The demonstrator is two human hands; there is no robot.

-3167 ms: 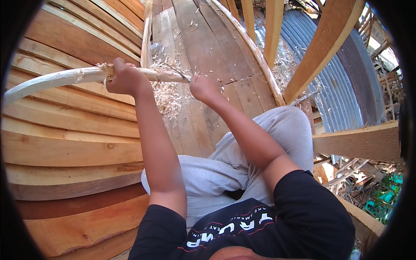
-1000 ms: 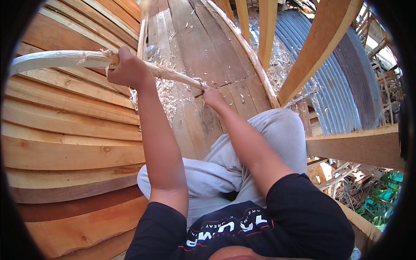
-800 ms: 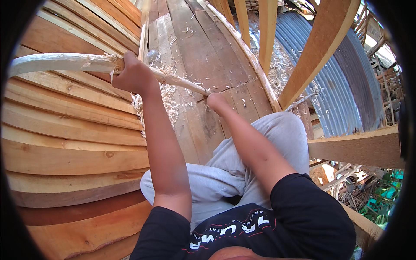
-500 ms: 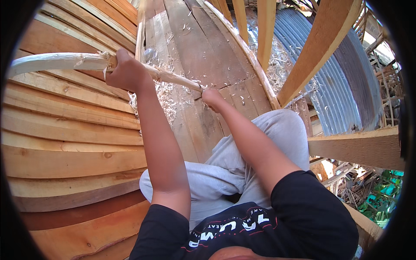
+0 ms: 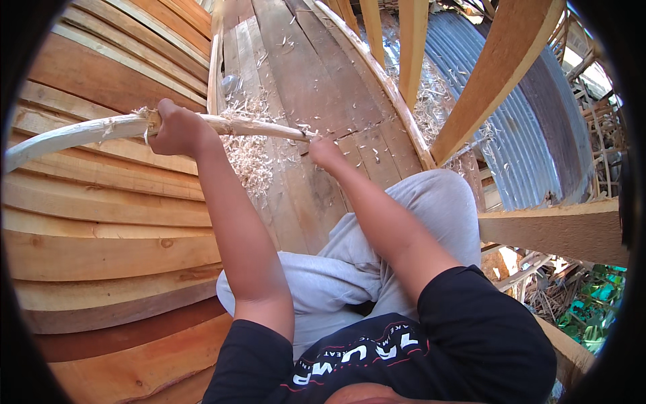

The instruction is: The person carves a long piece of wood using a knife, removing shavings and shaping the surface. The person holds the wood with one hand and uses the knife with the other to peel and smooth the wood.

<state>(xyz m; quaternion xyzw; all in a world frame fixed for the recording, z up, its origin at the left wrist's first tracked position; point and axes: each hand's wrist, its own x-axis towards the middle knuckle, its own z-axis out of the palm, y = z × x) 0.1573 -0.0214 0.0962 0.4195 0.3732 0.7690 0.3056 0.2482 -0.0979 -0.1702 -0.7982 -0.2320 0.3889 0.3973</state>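
A long, pale, peeled wooden pole (image 5: 262, 128) runs from the left edge to the middle, bending downward toward its left end. My left hand (image 5: 176, 128) is closed round it, beside a rough yellowish lump with frayed fibres (image 5: 153, 122). At the pole's right end is my right hand (image 5: 326, 152), closed in a fist. A small dark bit shows where pole and fist meet. Whether that fist grips the pole itself or a small tool is hidden. Curled wood shavings (image 5: 250, 165) are heaped on the plank floor (image 5: 323, 81) under the pole.
Stacked boards (image 5: 108, 246) form a wall along my left. On the right stand slanting timber posts (image 5: 494, 81) above corrugated metal sheets (image 5: 498, 128). A thin pale strip (image 5: 393, 87) edges the floor. My crossed legs in grey trousers (image 5: 417, 209) are close below the hands.
My left hand and the pole have shifted left and slightly down, and the pole's left end has dropped. My right hand has barely moved, going slightly left.
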